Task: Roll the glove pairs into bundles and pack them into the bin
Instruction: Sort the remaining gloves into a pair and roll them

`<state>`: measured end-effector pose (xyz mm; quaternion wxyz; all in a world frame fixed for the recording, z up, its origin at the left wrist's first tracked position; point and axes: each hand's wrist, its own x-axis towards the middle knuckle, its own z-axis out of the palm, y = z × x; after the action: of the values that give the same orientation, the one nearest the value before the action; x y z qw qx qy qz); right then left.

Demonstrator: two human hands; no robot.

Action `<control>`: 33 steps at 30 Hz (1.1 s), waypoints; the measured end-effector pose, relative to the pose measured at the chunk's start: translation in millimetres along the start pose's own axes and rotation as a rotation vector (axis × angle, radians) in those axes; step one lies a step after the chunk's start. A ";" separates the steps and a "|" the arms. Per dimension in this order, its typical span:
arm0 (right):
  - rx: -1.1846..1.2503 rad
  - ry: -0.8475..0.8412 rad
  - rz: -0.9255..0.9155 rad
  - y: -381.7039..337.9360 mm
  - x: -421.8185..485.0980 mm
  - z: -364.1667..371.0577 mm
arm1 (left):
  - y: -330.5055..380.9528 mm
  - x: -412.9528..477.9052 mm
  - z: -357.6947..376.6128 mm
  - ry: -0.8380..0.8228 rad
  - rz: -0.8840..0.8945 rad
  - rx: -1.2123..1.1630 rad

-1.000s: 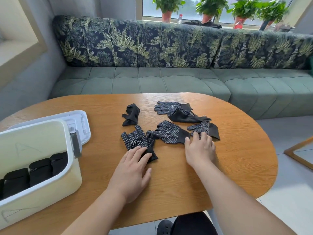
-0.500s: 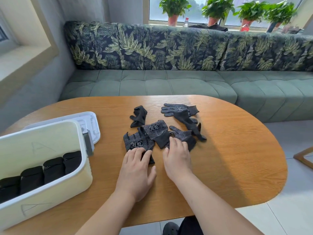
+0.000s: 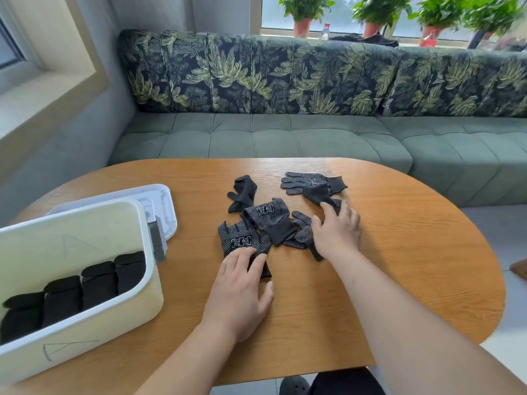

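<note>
Left hand (image 3: 239, 292) on dotted glove (image 3: 238, 241), right hand (image 3: 338, 233) touching black glove (image 3: 315, 194)

My right grip (image 3: 338, 232) dragged two dotted gloves (image 3: 266, 216) leftward until they overlapped the near glove (image 3: 238, 240) under my left grip (image 3: 239, 289). It then reached back, fingertips landing on the plain dark glove (image 3: 318, 195).

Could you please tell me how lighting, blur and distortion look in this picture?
Head view: window daylight leaves a pale sheen on the table beyond the gloves; the wide lens bows the sofa back; the right hand and top-right plants look smeared.
</note>
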<state>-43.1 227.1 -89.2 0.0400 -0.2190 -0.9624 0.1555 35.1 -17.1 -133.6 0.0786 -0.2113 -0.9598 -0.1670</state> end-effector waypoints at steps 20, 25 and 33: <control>0.621 0.298 -0.443 -28.9 -26.2 -22.6 | 2.3 -1.0 -2.5 0.048 0.009 0.020; 0.393 -0.093 -0.455 -5.9 -56.4 28.1 | 2.8 -2.8 -0.8 0.092 -0.020 0.061; 0.257 0.009 -0.318 -24.6 -26.1 10.1 | 3.0 -3.7 -1.8 0.159 -0.024 0.063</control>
<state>-31.1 191.9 -91.1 0.0961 -0.0579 -0.9570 0.2676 39.9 -16.6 -131.9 0.1589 -0.1835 -0.9578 -0.1540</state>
